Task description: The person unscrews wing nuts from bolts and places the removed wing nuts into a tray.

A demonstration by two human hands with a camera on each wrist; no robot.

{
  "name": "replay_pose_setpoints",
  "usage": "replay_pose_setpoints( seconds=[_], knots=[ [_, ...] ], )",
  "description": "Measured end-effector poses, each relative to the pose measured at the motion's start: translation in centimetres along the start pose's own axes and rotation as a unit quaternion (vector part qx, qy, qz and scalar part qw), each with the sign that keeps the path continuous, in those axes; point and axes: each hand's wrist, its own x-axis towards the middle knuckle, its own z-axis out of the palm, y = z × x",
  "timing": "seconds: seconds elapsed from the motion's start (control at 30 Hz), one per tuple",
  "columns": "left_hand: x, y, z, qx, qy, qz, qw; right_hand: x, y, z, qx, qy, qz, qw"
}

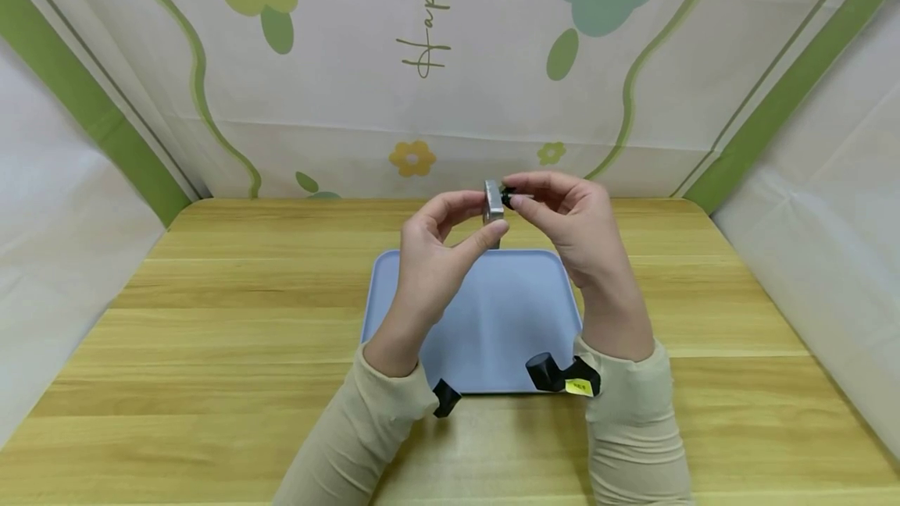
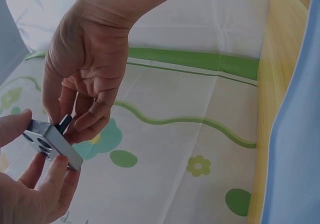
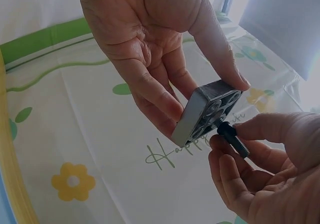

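My left hand (image 1: 439, 260) grips a grey metal block (image 1: 494, 203) by its edges, raised above the far end of a blue tray. Round holes show in one face of the block (image 2: 52, 143), and recesses in the other. A black bolt (image 3: 233, 140) is pinched between the thumb and fingers of my right hand (image 1: 587, 236). The bolt's wider end lies right at the recessed face in the right wrist view, while its threaded shank points away from the block. Fingertips partly cover the bolt in the head view.
Below the hands, the light blue tray (image 1: 380, 276) lies on a wooden table (image 1: 232, 350). A white sheet printed with flowers (image 1: 337, 84) hangs behind the table's far edge. White side walls (image 1: 830, 155) with green bands flank it. Black wrist-camera mounts (image 1: 562, 373) stick out from both sleeves.
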Motion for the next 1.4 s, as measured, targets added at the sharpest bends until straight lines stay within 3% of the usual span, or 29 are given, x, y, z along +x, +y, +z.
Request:
replay_pose_setpoints(
  seconds=[0.4, 0.6, 0.83, 1.0, 1.4],
  knots=[
    [-0.04, -0.09, -0.05, 0.004, 0.001, -0.002, 1.0000, -0.09, -0.09, 0.30, -0.046, 0.008, -0.027, 0.999],
    [-0.01, -0.07, -0.07, 0.003, 0.003, -0.003, 1.0000, -0.18, 0.03, 0.34, -0.029, 0.027, -0.041, 0.998],
    [-0.01, -0.07, -0.13, 0.007, 0.005, -0.007, 0.9999, -0.15, -0.10, -0.10, -0.011, 0.084, 0.014, 0.996],
    [-0.01, -0.11, -0.12, 0.008, 0.004, -0.005, 0.9999, -0.08, -0.08, 0.01, -0.011, 0.062, 0.036, 0.997],
    [-0.09, -0.05, 0.13, 0.000, -0.007, -0.004, 1.0000, 0.04, 0.06, 0.26, 0.010, 0.039, 0.030, 0.999]
  ],
)
